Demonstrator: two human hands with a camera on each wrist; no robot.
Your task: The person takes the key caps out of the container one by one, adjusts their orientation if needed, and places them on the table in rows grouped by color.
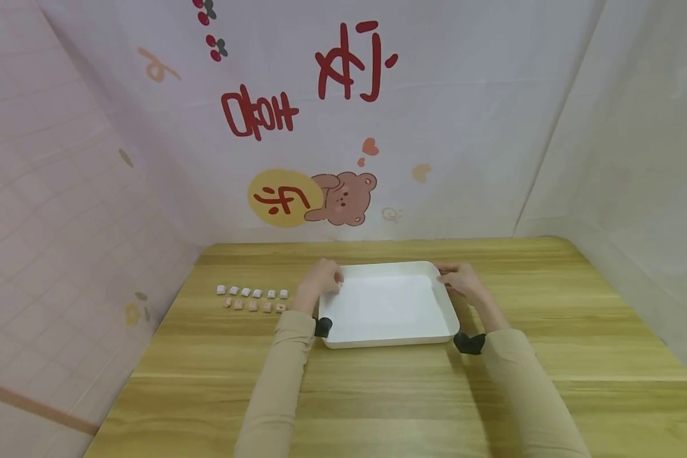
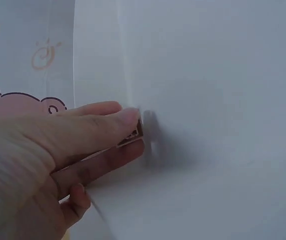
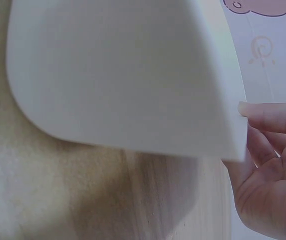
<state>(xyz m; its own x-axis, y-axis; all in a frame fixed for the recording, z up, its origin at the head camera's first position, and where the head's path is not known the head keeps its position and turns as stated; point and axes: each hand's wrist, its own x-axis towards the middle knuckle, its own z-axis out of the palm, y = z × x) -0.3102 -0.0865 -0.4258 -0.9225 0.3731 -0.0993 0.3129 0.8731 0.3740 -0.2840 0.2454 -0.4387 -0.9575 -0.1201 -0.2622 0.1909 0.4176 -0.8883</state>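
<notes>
A shallow white tray (image 1: 388, 308) is in front of me in the head view. My right hand (image 1: 460, 280) holds its right rim; in the right wrist view the thumb lies over the tray edge (image 3: 218, 125) with the other fingers beneath. My left hand (image 1: 322, 280) is at the tray's back left corner. Between its thumb and fingers, the left wrist view shows a small keycap (image 2: 132, 134) with its hollow side showing, close against the white tray wall. This keycap is hidden by the fingers in the head view.
Left of the tray, a row of white keycaps (image 1: 245, 292) and a row of pinkish keycaps (image 1: 254, 306) lie on the wooden table (image 1: 378, 401). A printed white cloth (image 1: 452, 140) hangs behind the table, with more cloth at both sides.
</notes>
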